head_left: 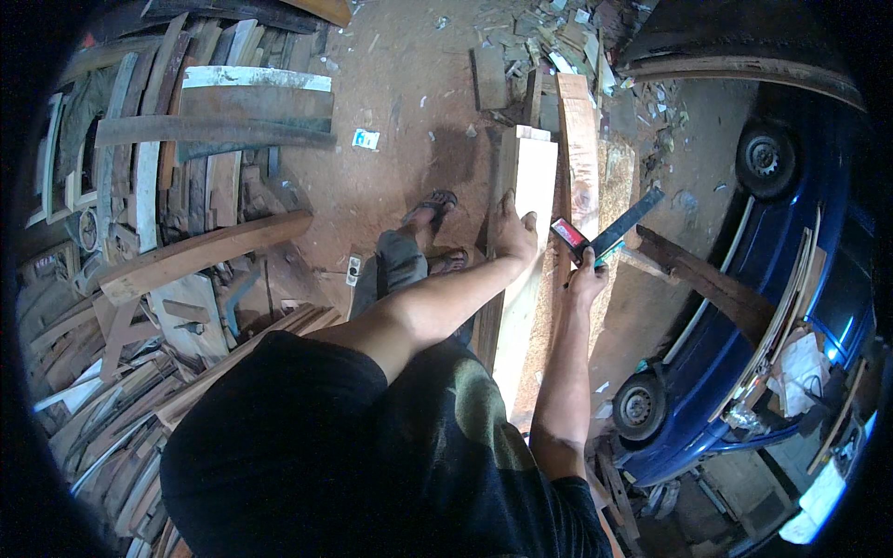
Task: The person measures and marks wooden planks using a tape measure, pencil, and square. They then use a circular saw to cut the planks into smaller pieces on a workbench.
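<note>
Near the lower middle of the frame, the person's right hand [586,279] is closed around a red-and-black try square [605,232], its dark blade slanting toward the upper right. Just left, the left hand [513,232] lies flat, fingers spread, on a pale wooden plank [532,177] running up the centre. Sandalled feet [437,209] stand on the earth floor beside it. Further up and left, a small white-and-blue packet [366,139] lies by stacked timber [186,139]. A blue car [791,279] fills the right.

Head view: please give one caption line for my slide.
Left hand rests on a pale plank; right hand holds a try square.
</note>
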`<state>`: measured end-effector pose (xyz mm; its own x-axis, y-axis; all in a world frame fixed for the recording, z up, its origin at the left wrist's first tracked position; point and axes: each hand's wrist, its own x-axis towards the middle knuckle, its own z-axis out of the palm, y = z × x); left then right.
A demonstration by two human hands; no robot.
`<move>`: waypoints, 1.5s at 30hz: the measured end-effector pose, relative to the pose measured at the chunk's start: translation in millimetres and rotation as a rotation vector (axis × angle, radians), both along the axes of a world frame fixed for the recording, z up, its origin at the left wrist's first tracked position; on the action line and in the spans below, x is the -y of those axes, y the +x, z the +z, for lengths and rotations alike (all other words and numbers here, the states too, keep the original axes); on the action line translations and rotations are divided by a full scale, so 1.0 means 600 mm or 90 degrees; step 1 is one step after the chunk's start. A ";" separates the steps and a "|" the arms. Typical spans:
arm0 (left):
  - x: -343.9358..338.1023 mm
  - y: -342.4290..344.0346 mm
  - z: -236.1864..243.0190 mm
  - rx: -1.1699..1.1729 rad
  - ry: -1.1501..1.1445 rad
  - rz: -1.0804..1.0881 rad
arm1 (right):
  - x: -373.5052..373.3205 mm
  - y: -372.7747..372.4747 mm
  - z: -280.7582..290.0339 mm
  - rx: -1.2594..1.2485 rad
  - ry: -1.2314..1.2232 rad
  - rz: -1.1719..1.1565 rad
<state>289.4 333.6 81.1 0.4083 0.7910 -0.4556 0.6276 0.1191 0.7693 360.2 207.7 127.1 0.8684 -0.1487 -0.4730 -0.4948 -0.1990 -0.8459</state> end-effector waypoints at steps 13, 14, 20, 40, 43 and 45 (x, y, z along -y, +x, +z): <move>-0.021 -0.047 -0.085 0.094 -0.081 0.041 | -0.046 -0.031 0.255 0.179 -0.009 0.102; -0.017 -0.055 -0.092 0.099 -0.085 0.057 | -0.043 -0.037 0.241 0.212 -0.023 0.149; -0.055 -0.129 -0.056 0.130 -0.093 0.073 | -0.060 -0.070 0.213 0.295 -0.038 0.264; -0.127 0.066 -0.343 0.109 -0.190 0.183 | -0.206 0.220 -0.049 -0.269 0.272 0.317; -0.122 0.058 -0.308 0.047 -0.177 0.179 | -0.223 0.254 -0.100 -0.345 0.284 0.278; -0.129 0.051 -0.289 0.029 -0.205 0.168 | -0.237 0.264 -0.126 -0.362 0.289 0.291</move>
<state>319.7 411.2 -92.5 0.2363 0.6911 -0.6830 0.5094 0.5104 0.6928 518.5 349.6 51.5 0.4093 0.4672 -0.7837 -0.8215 -0.1851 -0.5393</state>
